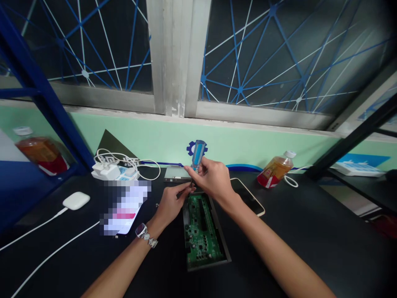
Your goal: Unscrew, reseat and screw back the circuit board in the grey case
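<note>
- Screwdriver (198, 152) gripped in right hand (214, 176); tip obscured by fingers.
- Left hand (174, 203) pinched near shaft; anything held cannot be told.
- Circuit board (201, 231) on counter (161, 265), far end partly covered.

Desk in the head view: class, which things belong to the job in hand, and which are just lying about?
Likely in the job: screwdriver, held by the right hand; circuit board.

Seemingly lying about: bottle, white case, lit phone, dark phone.
</note>
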Tool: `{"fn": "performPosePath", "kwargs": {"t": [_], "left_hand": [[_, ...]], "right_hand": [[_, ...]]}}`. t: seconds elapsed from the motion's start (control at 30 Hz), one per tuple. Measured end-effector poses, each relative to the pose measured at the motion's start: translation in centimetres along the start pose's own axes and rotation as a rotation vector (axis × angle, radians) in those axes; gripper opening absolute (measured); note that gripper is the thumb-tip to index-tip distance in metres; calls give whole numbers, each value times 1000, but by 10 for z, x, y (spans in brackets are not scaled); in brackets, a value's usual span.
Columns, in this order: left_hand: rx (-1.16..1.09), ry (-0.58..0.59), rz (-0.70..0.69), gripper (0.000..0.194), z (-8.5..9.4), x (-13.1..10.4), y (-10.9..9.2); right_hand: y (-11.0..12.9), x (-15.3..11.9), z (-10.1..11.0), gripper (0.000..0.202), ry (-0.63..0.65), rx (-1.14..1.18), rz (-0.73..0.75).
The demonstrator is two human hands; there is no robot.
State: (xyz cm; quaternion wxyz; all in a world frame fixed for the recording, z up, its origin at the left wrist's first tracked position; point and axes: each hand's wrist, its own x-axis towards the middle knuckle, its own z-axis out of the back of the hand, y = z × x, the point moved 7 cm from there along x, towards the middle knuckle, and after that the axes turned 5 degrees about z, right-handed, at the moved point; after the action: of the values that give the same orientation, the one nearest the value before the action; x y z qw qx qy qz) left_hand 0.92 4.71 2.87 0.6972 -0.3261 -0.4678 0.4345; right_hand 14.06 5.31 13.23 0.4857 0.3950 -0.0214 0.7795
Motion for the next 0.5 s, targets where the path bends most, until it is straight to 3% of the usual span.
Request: {"fn": "performPosePath", "kwargs": {"t": [0.17,0.3,0.5], "left_hand": [[-44,1,29,27,0,0,3],[-58,2,47,23,2,2,1],[-29,-41,46,20,5,3,3]], "right_hand": [[-1,1,-8,28,120,235,5],[-7,2,-19,27,270,505,-60],[-25,-4,-35,22,286,614,-125]]}}
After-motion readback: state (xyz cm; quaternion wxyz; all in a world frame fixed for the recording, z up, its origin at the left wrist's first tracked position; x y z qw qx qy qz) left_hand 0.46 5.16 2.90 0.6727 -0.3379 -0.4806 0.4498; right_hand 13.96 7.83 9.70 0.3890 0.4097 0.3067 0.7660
